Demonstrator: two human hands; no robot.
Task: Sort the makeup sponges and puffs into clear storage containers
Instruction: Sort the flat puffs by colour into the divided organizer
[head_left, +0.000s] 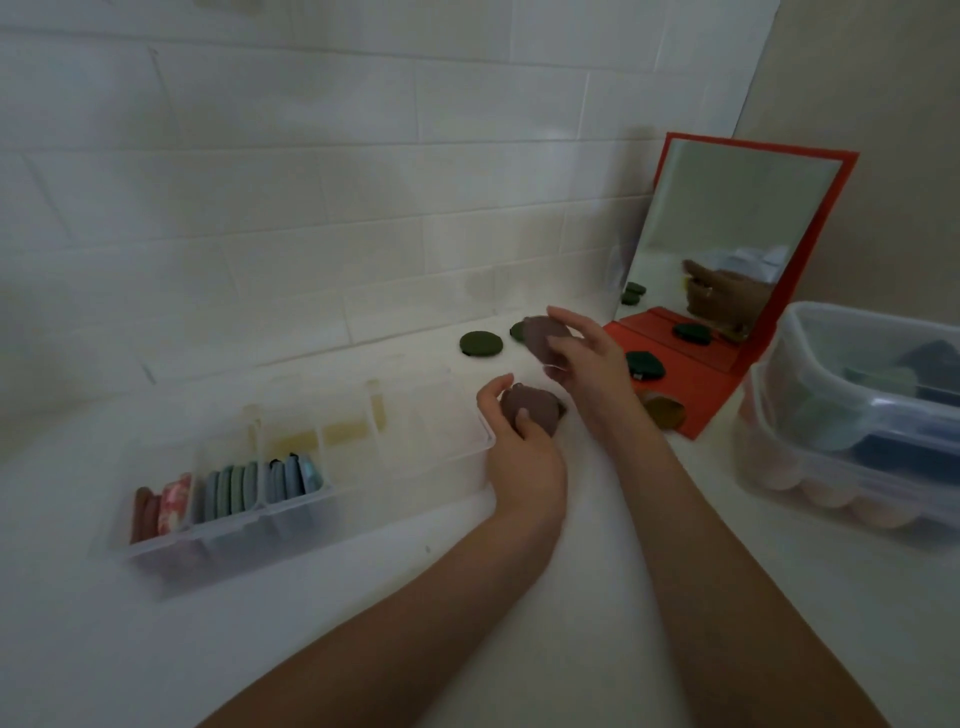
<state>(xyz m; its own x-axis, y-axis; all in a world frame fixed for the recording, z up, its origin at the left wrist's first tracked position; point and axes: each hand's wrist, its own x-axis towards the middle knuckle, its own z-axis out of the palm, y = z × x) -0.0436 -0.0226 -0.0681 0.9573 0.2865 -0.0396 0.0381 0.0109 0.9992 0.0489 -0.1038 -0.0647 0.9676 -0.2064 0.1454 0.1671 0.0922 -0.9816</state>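
Holding a brown puff (546, 338) up in my right hand (587, 364), I have its edge pinched between thumb and curled fingers, above the white counter (519, 597). My left hand (522, 452) curls round a second brown puff (535, 410) lower down, just beside the right end of the clear divided box (291, 467). That box has brown and pink puffs standing on edge in its left section, with blue and grey-green ones in the next two. Two dark green puffs (481, 344) lie on the counter by the tiled wall, the farther one partly hidden behind my raised puff. Another green puff (645, 365) sits on the red base of the standing mirror (727, 234). At the right stand stacked clear tubs (852, 426) with darker pieces inside.
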